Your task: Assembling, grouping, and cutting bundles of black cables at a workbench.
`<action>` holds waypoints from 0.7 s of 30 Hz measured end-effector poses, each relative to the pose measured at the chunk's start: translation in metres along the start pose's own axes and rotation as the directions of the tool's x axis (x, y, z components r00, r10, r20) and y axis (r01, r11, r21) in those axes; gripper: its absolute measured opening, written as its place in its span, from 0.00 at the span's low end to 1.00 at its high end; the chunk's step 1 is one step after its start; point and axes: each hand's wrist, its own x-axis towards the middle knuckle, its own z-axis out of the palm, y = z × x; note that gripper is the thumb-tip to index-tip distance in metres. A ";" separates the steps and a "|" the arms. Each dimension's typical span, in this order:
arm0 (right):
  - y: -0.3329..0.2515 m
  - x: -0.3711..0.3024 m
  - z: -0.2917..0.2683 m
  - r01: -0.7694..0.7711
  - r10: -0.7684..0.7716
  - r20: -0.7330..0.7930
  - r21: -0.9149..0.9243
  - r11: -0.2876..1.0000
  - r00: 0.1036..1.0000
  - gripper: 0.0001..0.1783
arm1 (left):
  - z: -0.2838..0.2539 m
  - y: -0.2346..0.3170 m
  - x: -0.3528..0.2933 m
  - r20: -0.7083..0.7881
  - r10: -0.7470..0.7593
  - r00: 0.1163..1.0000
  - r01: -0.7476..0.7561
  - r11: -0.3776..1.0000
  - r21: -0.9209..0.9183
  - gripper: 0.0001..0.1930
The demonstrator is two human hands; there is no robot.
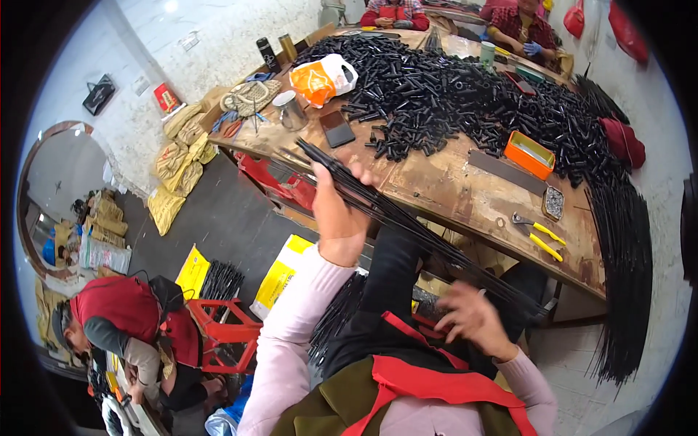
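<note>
A bundle of long thin black rods (418, 218) slants from upper left to lower right in front of me, over my lap and the table's front edge. My left hand (342, 211) is closed around its upper end. Just below the lower half of the bundle is my right hand (472, 316), slightly smeared by motion, its fingers apart and bent, with nothing visible in them. Yellow-handled pliers (539, 236) lie on the wooden table (429, 182), next to a small tin of tiny silvery pieces (553, 203) and an orange box (529, 155).
A large heap of short black tubes (465, 94) covers the table's far part. More black rods (622, 283) hang over its right edge. A phone (337, 128), metal mug (290, 110) and plastic bag (323, 78) stand left. One person (131, 320) bends at lower left; others sit across.
</note>
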 end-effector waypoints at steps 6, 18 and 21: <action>-0.070 -0.079 -0.022 0.452 -0.768 -0.472 -0.623 0.639 0.433 0.19 | -0.057 -0.120 -0.078 0.144 -0.231 0.962 0.189 0.948 0.255 0.34; 0.011 -0.036 0.029 -0.058 -0.451 -0.556 -0.671 0.739 0.698 0.24 | -0.172 -0.204 -0.177 0.153 -0.935 0.320 0.861 0.354 0.365 0.22; 0.040 0.015 -0.011 0.227 -0.535 -0.485 -0.556 0.799 0.692 0.21 | -0.070 -0.142 -0.140 0.270 -0.648 0.712 0.316 0.640 0.700 0.18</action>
